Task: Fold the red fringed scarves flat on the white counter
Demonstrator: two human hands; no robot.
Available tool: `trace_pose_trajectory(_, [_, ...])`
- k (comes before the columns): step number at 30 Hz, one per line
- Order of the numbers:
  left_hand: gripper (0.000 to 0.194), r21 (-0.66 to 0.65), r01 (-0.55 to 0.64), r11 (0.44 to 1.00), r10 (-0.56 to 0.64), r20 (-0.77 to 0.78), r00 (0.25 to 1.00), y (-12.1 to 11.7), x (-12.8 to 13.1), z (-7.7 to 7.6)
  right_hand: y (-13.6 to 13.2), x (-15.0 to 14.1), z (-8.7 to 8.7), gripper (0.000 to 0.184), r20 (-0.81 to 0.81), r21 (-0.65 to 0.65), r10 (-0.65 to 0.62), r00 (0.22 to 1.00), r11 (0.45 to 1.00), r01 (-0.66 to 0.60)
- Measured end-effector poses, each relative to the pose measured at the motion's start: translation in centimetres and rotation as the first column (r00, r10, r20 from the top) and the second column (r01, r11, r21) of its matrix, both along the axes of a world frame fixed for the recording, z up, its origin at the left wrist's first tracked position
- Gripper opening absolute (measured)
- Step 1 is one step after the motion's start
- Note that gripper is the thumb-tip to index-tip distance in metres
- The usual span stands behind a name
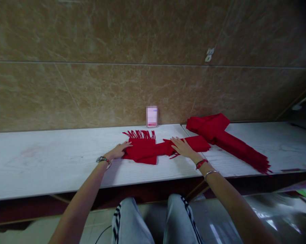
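Note:
A red fringed scarf (145, 149) lies partly folded on a white table, its fringe at the far left side and a narrow strip running to the right. My left hand (119, 150) rests at the scarf's left edge, fingers stretched onto the cloth; whether it pinches any fabric is hard to make out. Lying flat across the strip, my right hand (182, 147) has its fingers spread and presses on the cloth. Just past it, more red cloth (198, 143) extends to the right.
Another red scarf (216, 130) lies loosely bent at the right, its fringed end near the front edge. A phone-like blurred rectangle (152, 117) leans against the brown marbled wall (104, 95) behind the white table (53, 159). My knees are below the table's front edge.

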State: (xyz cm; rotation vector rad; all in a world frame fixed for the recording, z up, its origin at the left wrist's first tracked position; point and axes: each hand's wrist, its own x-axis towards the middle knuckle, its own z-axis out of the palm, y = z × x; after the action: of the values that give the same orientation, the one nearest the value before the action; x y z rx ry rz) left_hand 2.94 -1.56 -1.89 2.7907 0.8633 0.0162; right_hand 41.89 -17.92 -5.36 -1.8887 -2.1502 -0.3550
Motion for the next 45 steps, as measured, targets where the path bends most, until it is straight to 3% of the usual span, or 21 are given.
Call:
trace_pose_trajectory(3, [0.053,0.01,0.008,1.0,-0.008,0.016,1.0,0.1,0.4,0.0,0.1,0.0,0.0,0.047,0.009,-0.016,-0.002,1.0,1.0,0.002])
trace_pose_trajectory(6, [0.033,-0.01,-0.068,0.998,0.069,0.141,0.988,0.0,0.6,0.7,0.2,0.0,-0.1,0.047,0.01,-0.012,-0.012,1.0,1.0,0.012])
trace_pose_trajectory(8, [0.029,-0.04,-0.137,0.99,0.142,0.281,0.949,0.4,-0.2,1.9,0.1,0.1,-0.1,0.047,0.02,-0.023,-0.021,1.0,1.0,0.021])
trace_pose_trajectory(11, [0.038,-0.047,-0.259,0.965,0.251,0.457,0.853,2.0,-2.9,5.1,0.1,0.2,0.0,0.048,0.038,-0.049,-0.043,0.998,0.998,0.045])
trace_pose_trajectory(12, [0.04,-0.046,-0.274,0.961,0.264,0.461,0.847,2.7,-4.0,6.3,0.1,0.2,0.0,0.048,0.041,-0.056,-0.052,0.998,0.997,0.054])
trace_pose_trajectory(15, [0.039,-0.024,-0.24,0.971,0.237,0.277,0.931,4.4,-6.7,9.6,0.1,0.2,0.0,0.048,0.04,-0.066,-0.065,0.997,0.996,0.067])
trace_pose_trajectory(17, [0.038,0.078,-0.262,0.962,0.247,0.167,0.955,4.5,-7.1,10.6,0.2,0.2,-0.1,0.048,0.033,-0.068,-0.067,0.997,0.995,0.069])
trace_pose_trajectory(18, [0.039,0.16,-0.312,0.936,0.286,0.165,0.944,4.2,-7.0,10.5,0.2,0.2,-0.1,0.048,0.029,-0.068,-0.066,0.997,0.995,0.068])
trace_pose_trajectory(20, [0.046,0.291,-0.486,0.824,0.425,0.249,0.87,2.6,-6.0,9.3,0.2,0.2,-0.1,0.048,0.023,-0.069,-0.065,0.998,0.995,0.066])
trace_pose_trajectory(22, [0.062,0.253,-0.666,0.702,0.59,0.318,0.742,0.1,-4.5,6.8,0.2,0.1,0.0,0.048,0.021,-0.071,-0.065,0.998,0.995,0.066])
trace_pose_trajectory(23, [0.074,0.173,-0.694,0.699,0.645,0.267,0.716,-1.3,-3.7,5.3,0.2,0.0,0.1,0.048,0.023,-0.069,-0.069,0.997,0.995,0.07])
trace_pose_trajectory(25, [0.093,0.132,-0.676,0.725,0.645,0.215,0.733,-3.9,-2.3,2.5,0.1,-0.2,0.3,0.049,0.04,-0.055,-0.065,0.997,0.996,0.067])
trace_pose_trajectory(28, [0.09,0.174,-0.617,0.767,0.578,0.231,0.783,-6.1,-0.9,0.4,0.0,-0.3,0.6,0.051,0.1,-0.035,0.01,0.995,0.999,-0.007])
trace_pose_trajectory(30, [0.078,0.186,-0.609,0.771,0.56,0.256,0.788,-5.8,-1.1,1.1,-0.1,-0.2,0.6,0.051,0.134,-0.043,0.066,0.989,0.997,-0.06])
trace_pose_trajectory(33, [0.069,0.194,-0.665,0.721,0.603,0.296,0.741,-2.8,-4.3,4.0,-0.1,0.4,0.2,0.049,0.155,-0.051,0.066,0.986,0.997,-0.059])
trace_pose_trajectory(36, [0.067,0.186,-0.773,0.607,0.702,0.331,0.631,1.2,-10.4,6.7,0.0,1.6,-0.4,0.046,0.181,-0.046,0.039,0.983,0.998,-0.031])
trace_pose_trajectory(38, [0.066,0.156,-0.84,0.52,0.792,0.28,0.542,3.3,-14.6,7.6,0.0,2.4,-0.6,0.046,0.191,-0.044,0.043,0.981,0.998,-0.035])
trace_pose_trajectory(41, [0.064,0.135,-0.826,0.547,0.813,0.15,0.563,4.8,-18.7,7.3,0.3,3.2,-0.5,0.045,0.195,-0.066,0.075,0.978,0.996,-0.063])
trace_pose_trajectory(43, [0.065,0.136,-0.818,0.558,0.81,0.125,0.573,5.0,-19.5,6.5,0.6,2.8,0.1,0.044,0.19,-0.08,0.093,0.977,0.994,-0.079])
trace_pose_trajectory(45, [0.06,0.124,-0.788,0.604,0.779,0.117,0.616,5.0,-19.6,5.7,1.2,1.1,1.0,0.045,0.157,-0.079,0.1,0.983,0.993,-0.089])
